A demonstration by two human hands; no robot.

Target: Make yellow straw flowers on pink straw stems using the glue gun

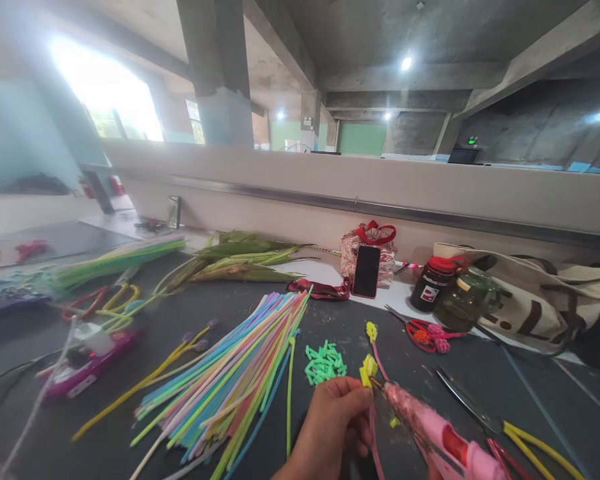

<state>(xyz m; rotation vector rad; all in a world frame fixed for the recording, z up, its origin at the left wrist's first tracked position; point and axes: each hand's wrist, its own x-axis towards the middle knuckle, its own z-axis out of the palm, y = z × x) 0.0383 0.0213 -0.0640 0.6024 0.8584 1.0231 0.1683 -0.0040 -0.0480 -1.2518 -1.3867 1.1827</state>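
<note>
Between the thumb and fingers of my left hand (335, 417) is a pink pipe cleaner stem (375, 433) topped with a cluster of short yellow pieces (367, 370). The nozzle of a pink hot glue gun (430, 427) comes up to the yellow cluster from the right. My right hand (433, 471) is at the bottom edge, closed around the glue gun's handle, with most of it hidden. Just beyond lies another pink stem with a yellow tip (372, 331). A small pile of short green pieces (325, 363) lies left of the cluster.
A large bundle of coloured pipe cleaners (230, 380) spreads to the left. Pliers with yellow handles (500, 423) and red-handled scissors (420, 333) lie right. Behind stand a phone (367, 271), a black bottle (433, 285), a green jug (463, 300) and corn husks (240, 260). A purple power strip (93, 367) sits left.
</note>
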